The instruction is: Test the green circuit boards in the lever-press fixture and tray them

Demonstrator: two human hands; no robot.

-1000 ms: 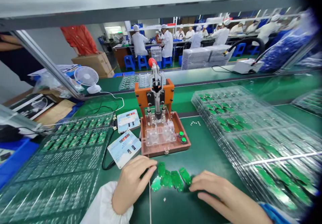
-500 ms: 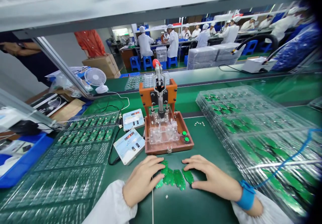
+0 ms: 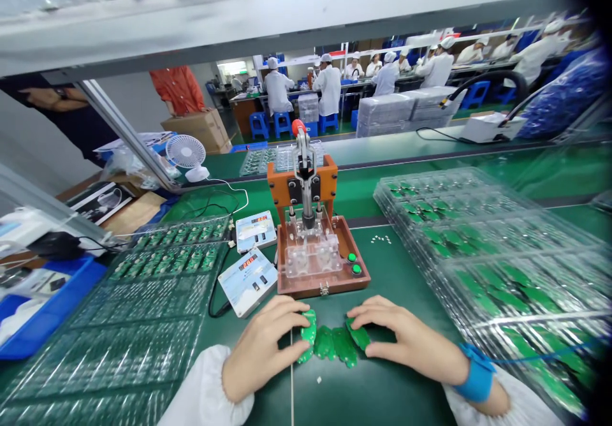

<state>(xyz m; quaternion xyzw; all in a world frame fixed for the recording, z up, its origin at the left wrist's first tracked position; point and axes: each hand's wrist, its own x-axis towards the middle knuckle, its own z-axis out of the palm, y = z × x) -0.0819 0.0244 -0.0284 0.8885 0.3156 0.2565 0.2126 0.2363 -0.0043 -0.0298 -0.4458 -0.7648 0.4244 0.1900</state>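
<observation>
Two stacks of clear trays (image 3: pixel 482 247) and (image 3: pixel 138 311) flank the green mat (image 3: pixel 382 388), the orange test fixture (image 3: pixel 315 247) stands between them, and just before it the left hand (image 3: pixel 262 349) and right hand (image 3: pixel 406 340) pinch opposite ends of a row of small green circuit boards (image 3: pixel 332 342) lying on the mat.
</observation>
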